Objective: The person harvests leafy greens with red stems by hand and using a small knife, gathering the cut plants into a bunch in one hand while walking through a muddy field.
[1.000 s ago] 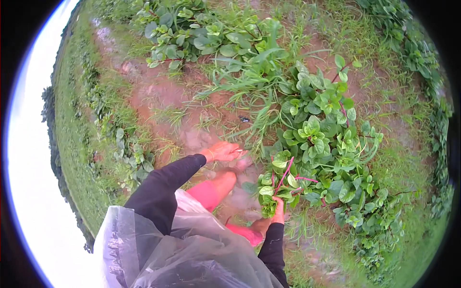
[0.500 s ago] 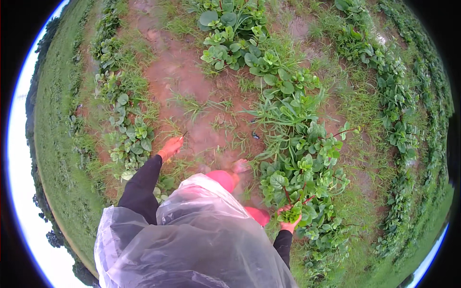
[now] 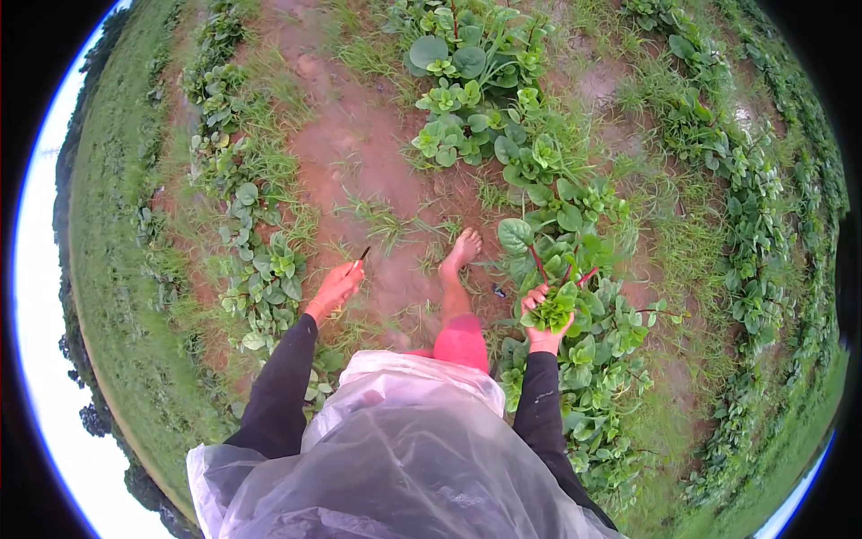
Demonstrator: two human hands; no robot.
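Note:
My left hand (image 3: 336, 289) is closed around a small knife (image 3: 365, 253), its short dark blade pointing up and away over the muddy path. The fingers cover most of its handle. On the right, my right hand (image 3: 541, 339) grips a bunch of leafy greens (image 3: 551, 313) with bright green leaves. Thick red stems and a large round leaf (image 3: 514, 235) stick out beyond the fingers. This hand is over the edge of a row of leafy plants (image 3: 593, 386), whose leaves resemble those in the bunch.
A wet, reddish mud path (image 3: 359, 153) with grass tufts runs ahead between plant rows. My bare foot (image 3: 464, 249) is on it, and a small dark object (image 3: 499, 290) lies nearby. Another plant row (image 3: 256, 260) stands on the left. A translucent plastic sheet (image 3: 404, 458) covers my body.
My bare leg and foot have come forward into full view. My right hand has moved forward with the greens. My left hand, still with the knife, has shifted slightly right.

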